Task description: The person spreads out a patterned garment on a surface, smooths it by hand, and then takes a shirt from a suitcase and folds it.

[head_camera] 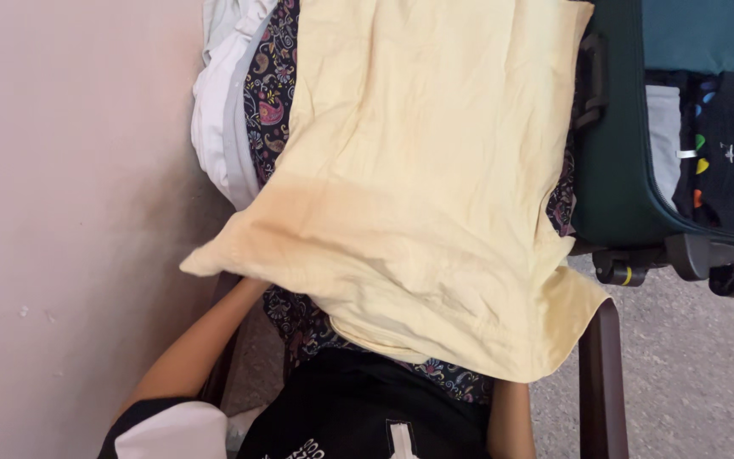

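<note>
Cloth (418, 187), pale yellow and creased, lies spread over a heap of clothes on a chair (601, 382), and every other thing here is best placed against it. Both forearms run up under its near edge, so it seems to be carried or smoothed from below, which would explain why it sags at the corners. The left hand (248, 285) vanishes beneath the cloth's lower left corner and the right hand (510, 395) beneath its lower right (neither hand's fingers show, so I cannot tell whether they are spread, closed or gripping). Under the cloth a dark patterned garment (269, 93) peeks out, with white fabric (214, 110) left of that. Right of the cloth stands an open green suitcase (613, 170), its contents partly cut off by the frame.
</note>
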